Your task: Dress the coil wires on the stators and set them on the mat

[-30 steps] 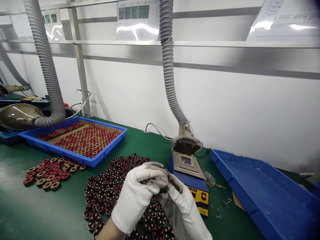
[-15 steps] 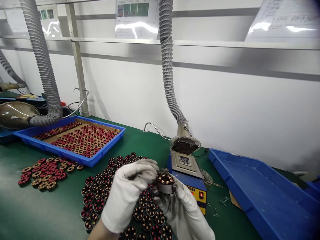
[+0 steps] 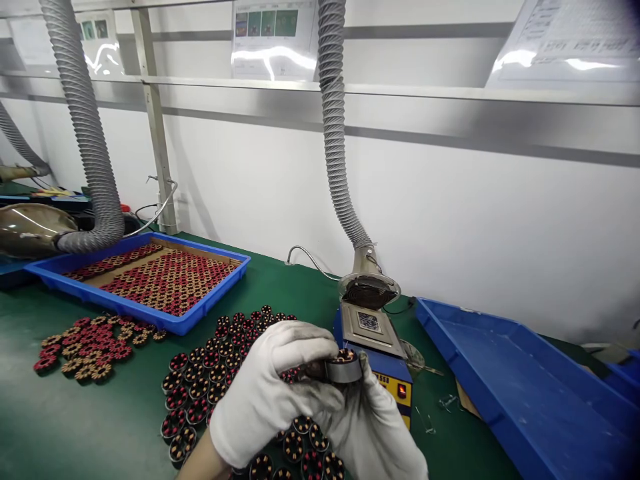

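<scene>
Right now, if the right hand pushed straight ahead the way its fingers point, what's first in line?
Likely the blue solder pot: the right hand holding the round metal part points up toward it. Depth is unclear.

a small round motor part (image 3: 344, 368), a grey metal ring with copper-and-red windings showing at its top, sits tilted slightly and raised above the tabletop (image 3: 100, 413). it is pinched between both white-gloved hands, the left hand (image 3: 275, 393) covering its left side, the right hand (image 3: 373, 427) cupping it from below and the right.
</scene>
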A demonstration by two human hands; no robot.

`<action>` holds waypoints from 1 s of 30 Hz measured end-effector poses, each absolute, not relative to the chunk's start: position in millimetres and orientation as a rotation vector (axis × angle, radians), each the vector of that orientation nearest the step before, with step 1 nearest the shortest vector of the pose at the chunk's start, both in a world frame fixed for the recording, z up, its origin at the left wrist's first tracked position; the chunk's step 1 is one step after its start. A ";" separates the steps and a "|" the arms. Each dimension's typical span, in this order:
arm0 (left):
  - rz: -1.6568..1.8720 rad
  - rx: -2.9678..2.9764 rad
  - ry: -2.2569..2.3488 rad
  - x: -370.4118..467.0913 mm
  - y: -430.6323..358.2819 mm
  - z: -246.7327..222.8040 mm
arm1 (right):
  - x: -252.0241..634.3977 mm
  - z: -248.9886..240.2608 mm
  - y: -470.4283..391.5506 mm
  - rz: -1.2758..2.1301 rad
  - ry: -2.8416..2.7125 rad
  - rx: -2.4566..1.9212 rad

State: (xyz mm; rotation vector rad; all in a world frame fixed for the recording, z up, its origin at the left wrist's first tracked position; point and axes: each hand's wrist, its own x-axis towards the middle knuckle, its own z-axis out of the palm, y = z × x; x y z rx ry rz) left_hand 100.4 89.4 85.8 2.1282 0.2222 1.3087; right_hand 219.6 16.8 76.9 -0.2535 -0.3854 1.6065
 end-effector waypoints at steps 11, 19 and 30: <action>1.347 2.091 0.104 101.5 95.5 83.8 | 216.8 70.3 18.3 1.515 -0.444 -0.391; 1.230 2.032 0.280 101.1 86.6 81.3 | 219.4 68.0 20.1 1.499 -0.420 -0.379; 1.243 1.574 0.305 106.5 88.4 81.8 | 214.5 69.6 14.7 1.510 -0.587 -0.474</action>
